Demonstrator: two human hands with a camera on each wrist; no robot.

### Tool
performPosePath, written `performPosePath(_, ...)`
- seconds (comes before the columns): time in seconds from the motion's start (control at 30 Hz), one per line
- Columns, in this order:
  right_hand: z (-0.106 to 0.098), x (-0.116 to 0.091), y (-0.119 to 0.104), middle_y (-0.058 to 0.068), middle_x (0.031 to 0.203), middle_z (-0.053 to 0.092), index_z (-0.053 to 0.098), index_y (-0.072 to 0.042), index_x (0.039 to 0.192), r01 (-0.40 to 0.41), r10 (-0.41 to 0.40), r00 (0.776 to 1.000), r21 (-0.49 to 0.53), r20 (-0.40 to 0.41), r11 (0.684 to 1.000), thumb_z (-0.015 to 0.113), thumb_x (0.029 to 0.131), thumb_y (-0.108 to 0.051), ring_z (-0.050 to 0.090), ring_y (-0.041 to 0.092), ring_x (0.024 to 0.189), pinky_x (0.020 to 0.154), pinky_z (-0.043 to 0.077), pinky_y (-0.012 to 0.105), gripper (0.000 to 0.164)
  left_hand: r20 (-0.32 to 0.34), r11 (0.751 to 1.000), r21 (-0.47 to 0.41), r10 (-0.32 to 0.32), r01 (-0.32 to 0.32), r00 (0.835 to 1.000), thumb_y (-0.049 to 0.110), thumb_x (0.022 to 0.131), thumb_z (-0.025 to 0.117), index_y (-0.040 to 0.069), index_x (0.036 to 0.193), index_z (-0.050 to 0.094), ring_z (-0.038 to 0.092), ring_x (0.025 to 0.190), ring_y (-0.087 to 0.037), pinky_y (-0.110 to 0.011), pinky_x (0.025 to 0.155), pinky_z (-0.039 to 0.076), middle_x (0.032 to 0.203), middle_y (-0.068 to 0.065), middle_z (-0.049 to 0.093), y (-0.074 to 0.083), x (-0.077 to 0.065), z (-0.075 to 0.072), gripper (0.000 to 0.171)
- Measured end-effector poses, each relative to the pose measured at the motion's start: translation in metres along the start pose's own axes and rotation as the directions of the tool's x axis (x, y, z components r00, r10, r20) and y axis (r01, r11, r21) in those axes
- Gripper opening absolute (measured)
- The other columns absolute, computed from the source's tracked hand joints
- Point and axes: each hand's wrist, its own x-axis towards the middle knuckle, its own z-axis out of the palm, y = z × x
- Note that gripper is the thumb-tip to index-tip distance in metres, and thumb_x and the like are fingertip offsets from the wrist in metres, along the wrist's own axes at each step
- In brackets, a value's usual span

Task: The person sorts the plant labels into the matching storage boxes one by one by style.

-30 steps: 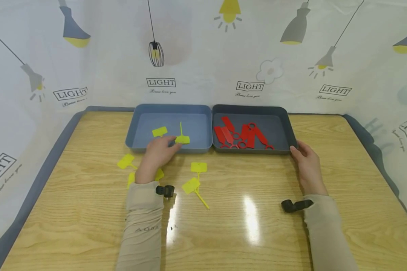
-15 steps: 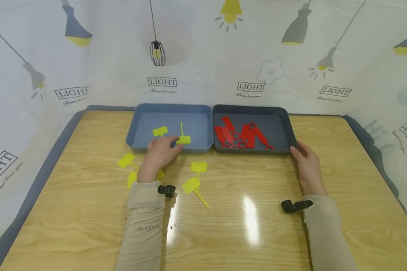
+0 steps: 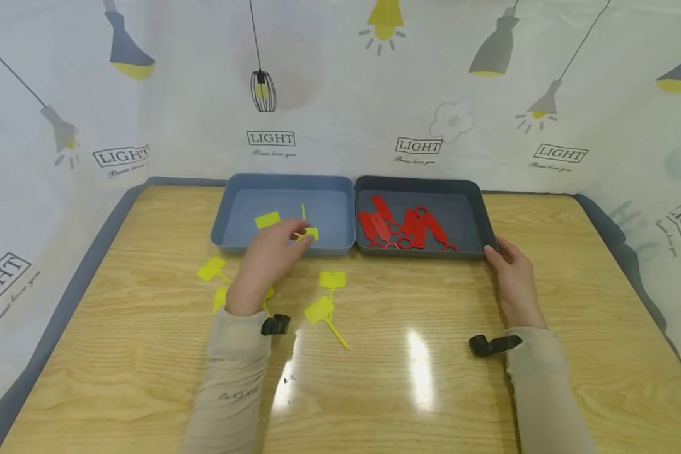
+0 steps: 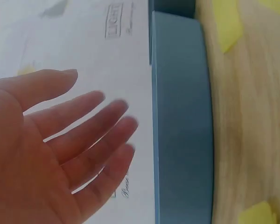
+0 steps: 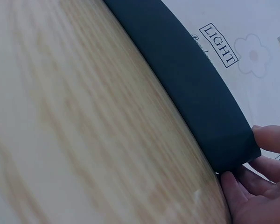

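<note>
In the head view my left hand (image 3: 272, 255) reaches over the front rim of the blue tray (image 3: 329, 197), its fingers overlapping a yellow cable-tie tag (image 3: 313, 234) lying there. The left wrist view shows that hand (image 4: 79, 149) with fingers spread, holding nothing, beside the tray wall (image 4: 184, 116). A second yellow tag (image 3: 268, 219) lies farther left inside, partly covered by the hand. My right hand (image 3: 513, 277) grips the front right corner of the dark grey tray (image 3: 462, 221), as the right wrist view also shows. Several red tags with ring ends (image 3: 414, 228) lie in this tray.
The two trays stand side by side at the back of the wooden table (image 3: 386, 397). More yellow tags lie in front of the blue one, including a left tag (image 3: 211, 269) and a crossed pair (image 3: 320, 311). A printed cloth (image 3: 340, 94) hangs behind.
My left hand has shifted slightly right, and its fingers now cover more of the yellow tag in the blue tray. The right hand stays at the dark tray's corner.
</note>
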Motion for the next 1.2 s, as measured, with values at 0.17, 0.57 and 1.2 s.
performPosePath(0.17,0.002,0.000,0.001,0.013,0.139,0.033,0.033,-0.009,0.138,0.002,-0.002,1.000,0.004,0.001,1.000,0.058,0.087,-0.026,0.036,0.014,0.121,0.095,0.035,0.019,0.059,0.092,0.992,0.098,0.064,-0.073,0.994,0.032,0.090,0.051,0.014,0.111,0.061,0.056,0.089,-0.014,-0.033,0.077,0.046,0.099,0.002,0.062,0.007,-0.007,0.009,0.029)
performPosePath(0.57,-0.002,-0.001,0.002,0.011,0.140,0.031,0.032,-0.010,0.139,-0.014,0.014,1.000,0.017,-0.002,1.000,0.058,0.086,-0.027,0.035,0.014,0.121,0.095,0.035,0.018,0.061,0.267,0.947,0.306,0.012,-0.096,0.964,0.034,0.082,0.060,0.014,0.120,0.056,0.053,0.092,-0.015,-0.032,0.076,0.046,0.109,-0.003,0.053,0.020,-0.032,0.033,0.043)
performPosePath(1.2,0.000,0.000,0.000,0.013,0.139,0.033,0.033,-0.008,0.138,-0.001,0.001,1.000,0.008,0.000,1.000,0.059,0.086,-0.026,0.037,0.014,0.119,0.090,0.038,0.014,0.061,0.280,0.897,0.415,0.033,-0.152,0.959,0.023,0.075,0.071,0.015,0.113,0.057,0.045,0.085,-0.018,-0.031,0.057,0.043,0.097,-0.002,0.045,0.024,-0.045,0.049,0.042)
